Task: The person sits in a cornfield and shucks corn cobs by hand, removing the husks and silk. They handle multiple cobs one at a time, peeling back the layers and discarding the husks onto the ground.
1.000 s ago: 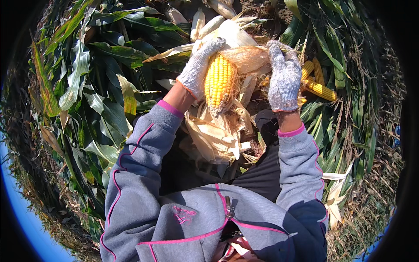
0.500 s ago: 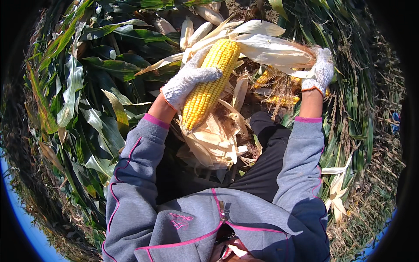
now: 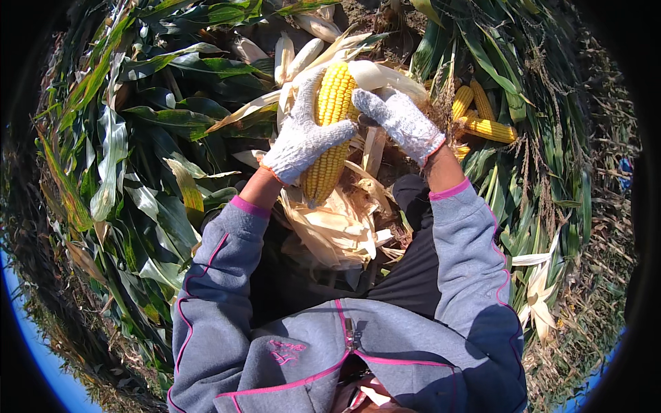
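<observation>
A mostly bare yellow ear of corn (image 3: pixel 335 94) stands tilted in front of me, its narrower end toward my lap. My left hand (image 3: pixel 303 138), in a white knitted glove, is closed around its middle with the thumb across the front. My right hand (image 3: pixel 403 124), gloved the same way, closes against the right side of the ear near its upper end; some of its fingers are hidden. A pale strip of husk (image 3: pixel 375 74) still hangs from the upper end and runs right, behind my right hand.
Loose dry husks (image 3: pixel 337 230) lie piled between my legs. Several husked ears (image 3: pixel 485 129) rest on the ground at the right. Unhusked ears (image 3: pixel 303 58) lie beyond my left hand. Green corn stalks and leaves (image 3: pixel 165 117) flank both sides.
My right hand has come left from the far end of the stretched husk to the ear's side. Husked ears on the right are now uncovered. The ear stands more upright in my left hand.
</observation>
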`<state>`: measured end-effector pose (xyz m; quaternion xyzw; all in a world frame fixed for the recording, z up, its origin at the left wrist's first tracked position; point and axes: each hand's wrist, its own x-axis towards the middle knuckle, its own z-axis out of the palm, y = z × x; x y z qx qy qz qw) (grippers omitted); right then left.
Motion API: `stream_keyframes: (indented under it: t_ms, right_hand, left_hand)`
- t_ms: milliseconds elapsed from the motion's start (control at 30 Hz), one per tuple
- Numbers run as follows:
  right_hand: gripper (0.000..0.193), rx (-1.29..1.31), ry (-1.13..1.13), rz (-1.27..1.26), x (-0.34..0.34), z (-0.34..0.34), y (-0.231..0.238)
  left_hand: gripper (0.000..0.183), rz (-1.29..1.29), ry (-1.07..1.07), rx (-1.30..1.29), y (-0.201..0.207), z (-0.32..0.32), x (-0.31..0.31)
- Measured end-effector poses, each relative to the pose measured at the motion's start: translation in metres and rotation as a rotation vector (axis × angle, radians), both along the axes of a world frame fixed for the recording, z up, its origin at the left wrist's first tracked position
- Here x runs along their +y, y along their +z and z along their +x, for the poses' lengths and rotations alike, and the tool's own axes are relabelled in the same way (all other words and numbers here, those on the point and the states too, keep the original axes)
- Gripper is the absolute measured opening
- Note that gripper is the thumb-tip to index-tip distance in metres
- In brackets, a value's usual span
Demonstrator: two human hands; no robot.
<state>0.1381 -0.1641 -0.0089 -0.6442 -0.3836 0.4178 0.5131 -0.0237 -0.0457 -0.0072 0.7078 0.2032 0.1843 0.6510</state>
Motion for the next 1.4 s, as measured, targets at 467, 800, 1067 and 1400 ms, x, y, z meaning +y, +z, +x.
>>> stream_keyframes:
  t_ms: [467, 800, 1067, 1400]
  right_hand:
    - [0.037, 0.371, -0.398, 0.028, 0.003, 0.013, -0.001]
    - [0.035, -0.293, -0.051, 0.113, -0.012, 0.033, -0.007]
    - [0.024, 0.404, -0.298, -0.102, 0.0, 0.005, 0.014]
    - [0.035, -0.883, 0.515, -0.509, -0.024, -0.122, -0.073]
  left_hand:
    - [0.096, 0.053, -0.265, 0.123, 0.023, -0.005, -0.041]
    - [0.092, 0.493, -0.241, 0.024, 0.022, -0.008, -0.038]
    - [0.085, 0.278, -0.588, 0.048, 0.033, -0.011, -0.055]
    - [0.07, -0.877, -0.113, -0.006, 0.015, 0.001, -0.039]
